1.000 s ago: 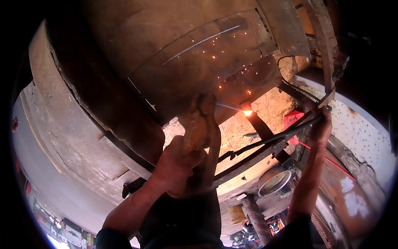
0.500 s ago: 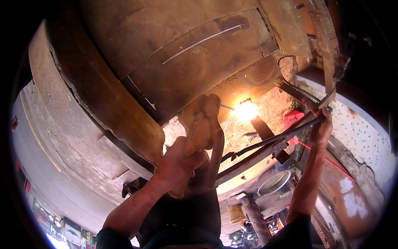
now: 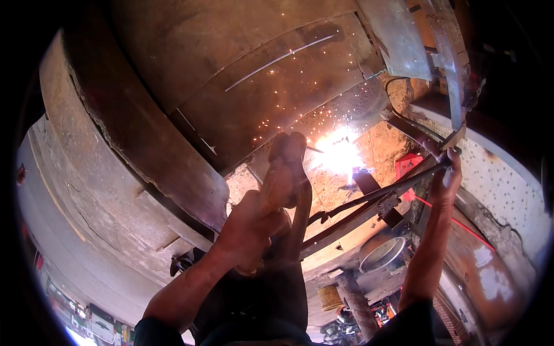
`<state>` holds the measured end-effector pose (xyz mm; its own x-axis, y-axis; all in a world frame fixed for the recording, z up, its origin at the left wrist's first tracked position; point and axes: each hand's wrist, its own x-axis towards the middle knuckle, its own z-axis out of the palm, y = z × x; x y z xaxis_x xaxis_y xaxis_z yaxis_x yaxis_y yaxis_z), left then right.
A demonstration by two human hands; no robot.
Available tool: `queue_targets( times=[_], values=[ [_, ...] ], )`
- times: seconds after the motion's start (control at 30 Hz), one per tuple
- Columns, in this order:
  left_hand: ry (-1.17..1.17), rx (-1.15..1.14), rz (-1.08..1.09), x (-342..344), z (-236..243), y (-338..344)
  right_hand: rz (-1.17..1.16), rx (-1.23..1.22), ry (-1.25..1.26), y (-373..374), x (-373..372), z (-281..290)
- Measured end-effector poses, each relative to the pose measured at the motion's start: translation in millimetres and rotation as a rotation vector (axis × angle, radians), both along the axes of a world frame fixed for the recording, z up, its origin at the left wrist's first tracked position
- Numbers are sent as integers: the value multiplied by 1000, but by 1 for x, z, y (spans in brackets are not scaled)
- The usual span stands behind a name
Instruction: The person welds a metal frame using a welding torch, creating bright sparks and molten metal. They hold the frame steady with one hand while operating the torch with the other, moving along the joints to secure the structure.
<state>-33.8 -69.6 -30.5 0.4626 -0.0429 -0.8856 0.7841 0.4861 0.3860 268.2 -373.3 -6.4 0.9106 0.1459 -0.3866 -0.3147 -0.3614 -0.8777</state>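
Note:
My left hand (image 3: 248, 228) is wrapped around a worn brown welding electrode holder (image 3: 281, 187). From its far end a short welding rod (image 3: 314, 149) reaches right toward a blinding white arc (image 3: 339, 154). The glare hides the rod's tip and the metal right at the arc. My right hand (image 3: 445, 180) is closed round the upper right end of a long, dark metal bar (image 3: 381, 192). This bar slants down to the left, below the arc. Beside the arc, a short flat metal strip (image 3: 366, 180) runs down to the bar.
A large rusty sheet-metal panel (image 3: 231, 109) fills the far side, and a curved metal edge (image 3: 144, 155) bends along the left. A red object (image 3: 408, 166) lies right of the arc. Lower down are a round pale basin (image 3: 382, 254), a yellowish bucket (image 3: 330, 297) and a post (image 3: 356, 305).
The arc has flared larger and whiter, and orange sparks now spray up and left over the panel. Some smoke shows near it. Both hands stay almost where they were.

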Motion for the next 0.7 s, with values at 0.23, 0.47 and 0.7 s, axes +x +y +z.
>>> queue_targets(
  times=[0.23, 0.47, 0.7],
  values=[
    [-30, 38, 35, -4, -1, -1, -98, -48, 72, 19, -7, 4],
    [33, -75, -20, 1, 1, 5, -105, -35, 65, 2, -1, -2],
    [15, -52, 58, -1, 4, -1, -109, -59, 47, 14, -6, 1]
  ],
)
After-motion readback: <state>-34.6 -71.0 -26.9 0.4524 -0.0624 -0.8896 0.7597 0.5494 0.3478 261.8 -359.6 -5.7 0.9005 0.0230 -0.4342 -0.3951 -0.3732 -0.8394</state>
